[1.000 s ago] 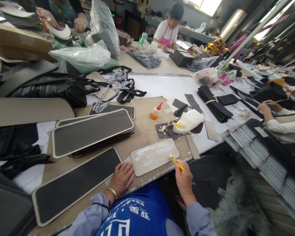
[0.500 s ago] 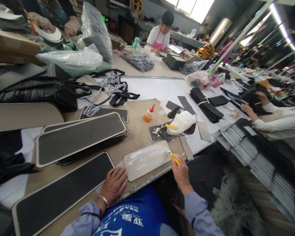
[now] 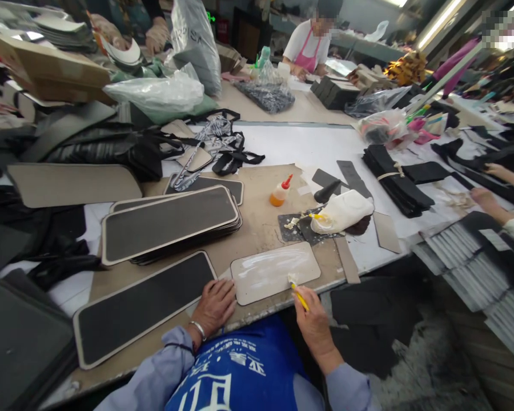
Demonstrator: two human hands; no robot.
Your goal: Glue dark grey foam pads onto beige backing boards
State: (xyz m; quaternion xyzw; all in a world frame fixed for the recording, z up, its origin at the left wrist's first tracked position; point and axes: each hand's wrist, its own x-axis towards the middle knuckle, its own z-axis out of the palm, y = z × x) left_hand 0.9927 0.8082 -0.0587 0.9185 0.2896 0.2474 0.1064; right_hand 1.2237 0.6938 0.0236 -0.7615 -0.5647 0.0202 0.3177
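A beige rounded panel point(image 3: 274, 271), shiny with wet glue, lies at the near edge of the table. My right hand point(image 3: 313, 319) grips a yellow-handled brush point(image 3: 298, 294) whose bristles touch the panel's lower edge. My left hand point(image 3: 214, 305) lies flat on the brown board, fingertips against the panel's left end. A long black panel with beige border point(image 3: 143, 305) lies just left of that hand.
A stack of black bordered panels point(image 3: 171, 222) sits beyond. An orange glue bottle point(image 3: 280, 193) and a white glue jug point(image 3: 345, 211) stand past the beige panel. Black straps, plastic bags and black bundles point(image 3: 396, 182) fill the far table. Other people's hands point(image 3: 486, 197) work at right.
The brush has moved left along the panel's near edge, from its right end toward the lower middle. My left hand stays at the panel's left end. The camera view shifted.
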